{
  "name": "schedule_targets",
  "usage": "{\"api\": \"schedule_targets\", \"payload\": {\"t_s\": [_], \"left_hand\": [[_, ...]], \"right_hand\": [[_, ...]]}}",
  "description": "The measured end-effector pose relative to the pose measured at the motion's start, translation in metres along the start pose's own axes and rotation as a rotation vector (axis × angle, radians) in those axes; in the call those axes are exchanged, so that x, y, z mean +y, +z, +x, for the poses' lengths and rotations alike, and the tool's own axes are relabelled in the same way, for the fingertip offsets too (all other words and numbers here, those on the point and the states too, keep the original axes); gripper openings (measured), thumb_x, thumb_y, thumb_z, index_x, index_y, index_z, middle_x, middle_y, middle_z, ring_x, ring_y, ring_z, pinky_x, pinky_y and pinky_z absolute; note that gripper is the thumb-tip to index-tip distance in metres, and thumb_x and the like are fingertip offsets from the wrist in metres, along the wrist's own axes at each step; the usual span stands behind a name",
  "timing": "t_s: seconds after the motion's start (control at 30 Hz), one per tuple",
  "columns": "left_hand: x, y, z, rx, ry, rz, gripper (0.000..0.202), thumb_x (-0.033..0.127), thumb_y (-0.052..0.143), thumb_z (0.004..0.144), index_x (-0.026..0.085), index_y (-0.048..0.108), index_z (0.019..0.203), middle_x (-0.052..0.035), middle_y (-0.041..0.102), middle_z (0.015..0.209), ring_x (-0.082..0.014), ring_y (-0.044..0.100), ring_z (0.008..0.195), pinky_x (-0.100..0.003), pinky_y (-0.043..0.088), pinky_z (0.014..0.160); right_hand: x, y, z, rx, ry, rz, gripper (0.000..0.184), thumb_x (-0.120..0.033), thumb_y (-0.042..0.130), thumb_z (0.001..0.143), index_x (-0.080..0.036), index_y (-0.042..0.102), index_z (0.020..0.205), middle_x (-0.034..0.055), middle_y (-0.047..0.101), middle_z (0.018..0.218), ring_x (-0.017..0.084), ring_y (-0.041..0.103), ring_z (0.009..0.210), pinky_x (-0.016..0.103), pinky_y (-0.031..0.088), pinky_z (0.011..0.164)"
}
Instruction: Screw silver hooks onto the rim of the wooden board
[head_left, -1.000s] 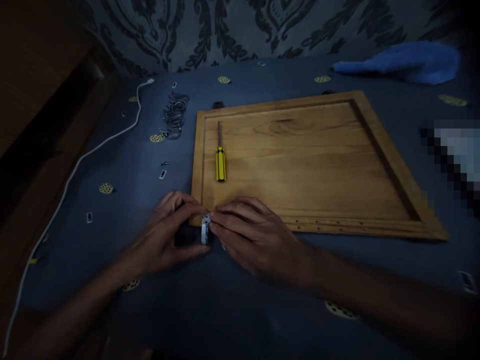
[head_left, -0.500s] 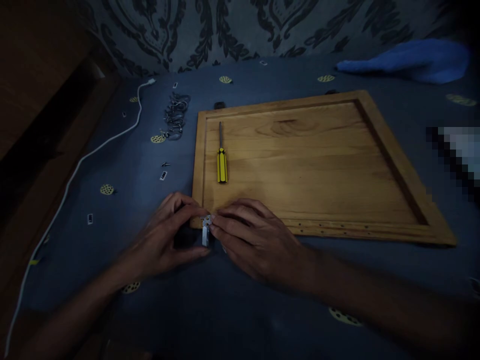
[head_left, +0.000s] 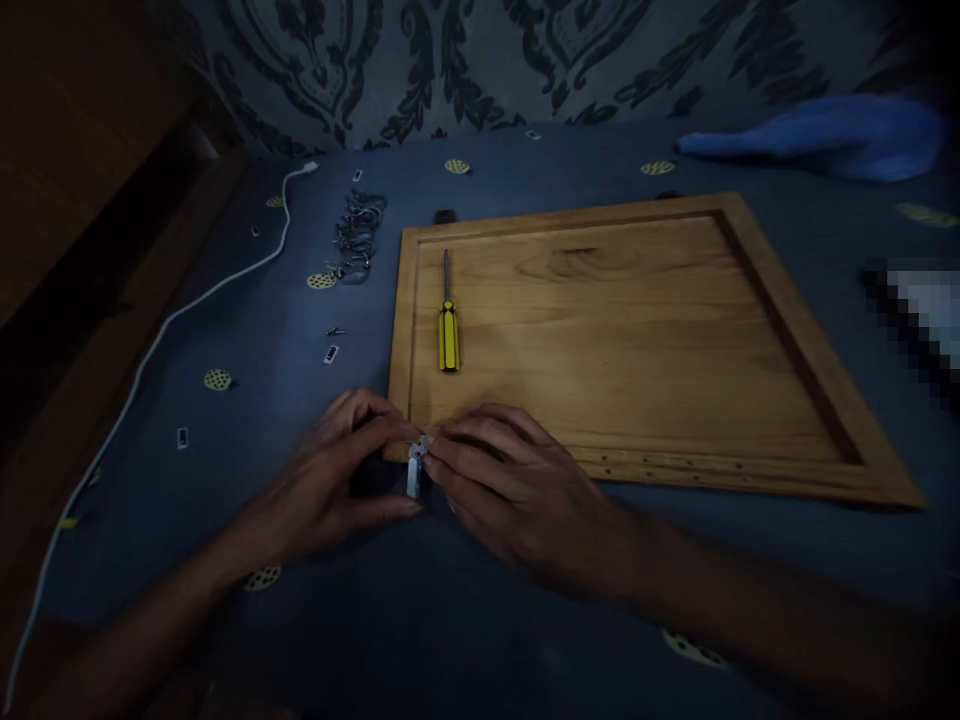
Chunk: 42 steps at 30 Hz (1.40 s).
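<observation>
A small metal hinge (head_left: pixel 414 477) sits at the near left corner of a framed wooden panel (head_left: pixel 585 340). My left hand (head_left: pixel 349 465) curves around the hinge, index finger at its upper end and thumb by its lower end. From the other side, the fingertips of my right hand (head_left: pixel 510 480) pinch the hinge's upper plate against the frame. A screwdriver (head_left: pixel 448 335) with a yellow and black handle lies on the panel, its shaft pointing away from me. Small holes run along the panel's near edge, right of my right hand.
Left of the panel lie a heap of metal hooks or rings (head_left: pixel 358 235) and some small screws (head_left: pixel 335 331). A white cable (head_left: pixel 150 350) runs down the left side. A blue cloth (head_left: pixel 832 140) lies at the far right, above a blurred-out device (head_left: pixel 926 315).
The whole view has shifted slightly, so the panel and screwdriver appear a little lower and further right. Both hands keep their places at the hinge.
</observation>
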<state>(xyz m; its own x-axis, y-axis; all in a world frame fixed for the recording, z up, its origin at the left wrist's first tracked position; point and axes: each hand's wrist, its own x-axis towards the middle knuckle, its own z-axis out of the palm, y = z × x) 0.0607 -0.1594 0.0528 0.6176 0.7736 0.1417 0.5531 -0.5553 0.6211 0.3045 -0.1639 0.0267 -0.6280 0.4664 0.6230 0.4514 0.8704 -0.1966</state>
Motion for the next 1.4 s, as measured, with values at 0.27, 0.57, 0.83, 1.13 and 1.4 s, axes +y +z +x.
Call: {"api": "schedule_targets", "payload": {"t_s": [0.27,0.57,0.83,1.13,1.4], "left_hand": [[-0.0002,-0.0004,-0.0002,-0.013,-0.013,-0.011,0.042,0.043,0.076,0.095,0.028,0.061,0.131,-0.0054,0.059,0.115,-0.0244,0.059,0.109,-0.039,0.053,0.092],[0.0002,-0.0018,0.0016,-0.025,-0.045,-0.023,0.042,0.044,0.078,0.092,0.027,0.065,0.128,-0.0060,0.062,0.113,-0.0251,0.061,0.106,-0.041,0.053,0.092],[-0.0016,-0.0002,0.0010,-0.029,-0.034,-0.008,0.043,0.042,0.078,0.092,0.027,0.060,0.128,-0.0055,0.060,0.115,-0.0245,0.060,0.108,-0.040,0.052,0.093],[-0.0019,-0.0012,-0.0005,-0.014,-0.063,-0.059,0.055,0.046,0.083,0.087,0.028,0.056,0.132,-0.0060,0.061,0.117,-0.0258,0.060,0.110,-0.041,0.053,0.095],[0.0015,-0.0001,0.0011,-0.035,-0.063,-0.029,0.044,0.038,0.081,0.089,0.026,0.060,0.126,-0.0042,0.059,0.114,-0.0237,0.060,0.107,-0.039,0.052,0.093]], "right_hand": [[0.0001,0.0017,-0.0012,0.026,-0.018,0.000,0.023,-0.008,0.053,0.102,-0.010,0.076,0.105,0.0070,0.081,0.108,0.022,0.068,0.102,0.042,0.057,0.096],[0.0012,0.0023,-0.0032,0.027,-0.027,0.016,0.022,-0.007,0.055,0.101,-0.010,0.076,0.106,0.0084,0.080,0.108,0.022,0.068,0.104,0.043,0.055,0.100],[0.0004,0.0008,0.0000,0.006,-0.024,0.010,0.023,-0.007,0.053,0.102,-0.012,0.076,0.103,0.0077,0.080,0.106,0.021,0.068,0.100,0.042,0.055,0.097],[0.0001,0.0006,-0.0010,0.004,-0.027,0.024,0.024,-0.007,0.053,0.101,-0.013,0.077,0.105,0.0085,0.080,0.106,0.023,0.068,0.102,0.044,0.056,0.095],[0.0008,-0.0016,0.0008,0.009,-0.025,0.014,0.026,-0.008,0.050,0.104,-0.012,0.076,0.104,0.0063,0.081,0.107,0.021,0.069,0.100,0.042,0.058,0.094]]}}
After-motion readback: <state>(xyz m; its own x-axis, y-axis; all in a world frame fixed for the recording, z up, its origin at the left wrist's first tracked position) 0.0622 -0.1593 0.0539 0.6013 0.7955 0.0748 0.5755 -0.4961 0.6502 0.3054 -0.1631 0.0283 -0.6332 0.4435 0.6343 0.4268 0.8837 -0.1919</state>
